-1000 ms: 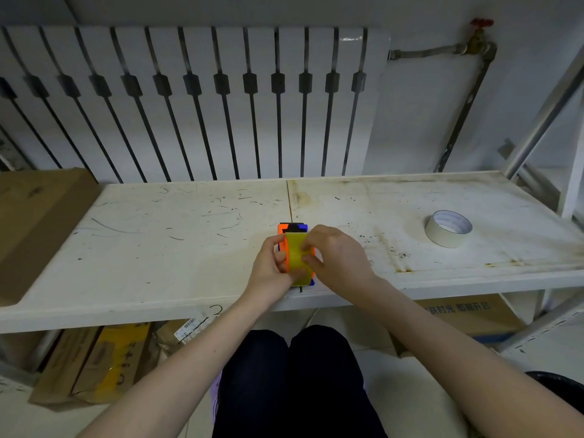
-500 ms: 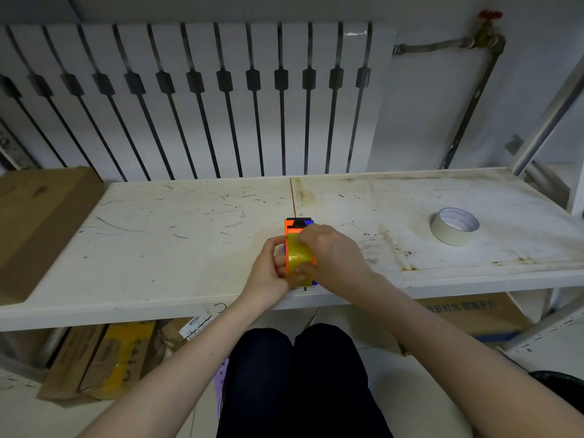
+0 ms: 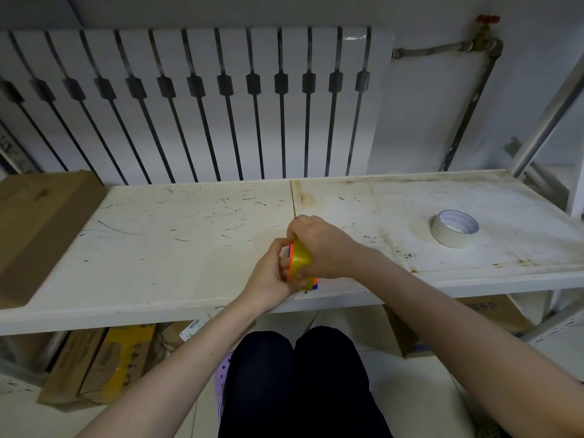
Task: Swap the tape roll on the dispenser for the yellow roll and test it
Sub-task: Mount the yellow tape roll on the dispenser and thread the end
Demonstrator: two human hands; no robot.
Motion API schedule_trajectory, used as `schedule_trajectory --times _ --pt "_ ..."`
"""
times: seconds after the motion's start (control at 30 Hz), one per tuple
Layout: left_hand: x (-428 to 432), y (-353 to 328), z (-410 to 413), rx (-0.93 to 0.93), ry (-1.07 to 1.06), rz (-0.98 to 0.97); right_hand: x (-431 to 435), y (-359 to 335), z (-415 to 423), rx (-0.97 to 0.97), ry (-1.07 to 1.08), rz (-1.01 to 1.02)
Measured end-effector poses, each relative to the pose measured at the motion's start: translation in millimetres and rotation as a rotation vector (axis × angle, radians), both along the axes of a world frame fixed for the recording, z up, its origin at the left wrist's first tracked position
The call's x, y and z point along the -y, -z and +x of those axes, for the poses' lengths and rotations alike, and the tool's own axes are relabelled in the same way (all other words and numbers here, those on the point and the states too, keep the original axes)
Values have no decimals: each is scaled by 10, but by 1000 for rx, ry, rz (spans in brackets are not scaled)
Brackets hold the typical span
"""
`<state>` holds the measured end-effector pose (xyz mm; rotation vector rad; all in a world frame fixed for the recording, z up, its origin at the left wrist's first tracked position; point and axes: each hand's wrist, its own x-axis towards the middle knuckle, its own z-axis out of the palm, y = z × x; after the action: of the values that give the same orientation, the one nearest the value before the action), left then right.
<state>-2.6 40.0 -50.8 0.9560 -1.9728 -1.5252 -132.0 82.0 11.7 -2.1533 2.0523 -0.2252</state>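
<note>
The yellow tape roll [image 3: 299, 259] sits upright in the orange and blue dispenser [image 3: 314, 282], near the front edge of the white shelf [image 3: 177, 248]. My left hand [image 3: 268, 273] grips the roll and dispenser from the left. My right hand [image 3: 319, 245] covers the top and right side of the dispenser, fingers curled over its far end. Most of the dispenser is hidden by both hands. A white tape roll [image 3: 454, 228] lies flat on the shelf to the right, apart from my hands.
A cardboard box [image 3: 38, 222] rests on the shelf's left end. A white radiator [image 3: 196, 102] stands behind the shelf, a pipe with a red valve [image 3: 486, 23] at its right. More cardboard boxes [image 3: 104, 361] lie under the shelf. My knees [image 3: 297, 358] are below the front edge.
My right hand has slid forward over the top of the dispenser and now hides its far orange end. The left hand keeps its grip.
</note>
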Motion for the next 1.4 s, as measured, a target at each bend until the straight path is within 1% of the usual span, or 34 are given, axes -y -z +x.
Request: schedule_trajectory --times 0.17,0.43,0.83,1.03,1.13,1.27,1.4 --pt "31 -28 1 52 10 -26 80 -42 -5 -10 -38 46" --pt "83 -47 -9 72 15 3 66 1 30 -44 -20 8" --pt "86 -105 -42 98 40 4 28 1 4 -36 -52 -11" --pt "143 -93 -41 97 16 19 37 103 -38 69 -34 -32" --pt "146 -124 -60 80 37 55 28 104 -104 61 2 -35" --pt "155 -139 -73 96 56 50 9 77 -177 -2 10 -25" --pt "176 -144 -71 136 85 4 24 27 -238 75 13 -79"
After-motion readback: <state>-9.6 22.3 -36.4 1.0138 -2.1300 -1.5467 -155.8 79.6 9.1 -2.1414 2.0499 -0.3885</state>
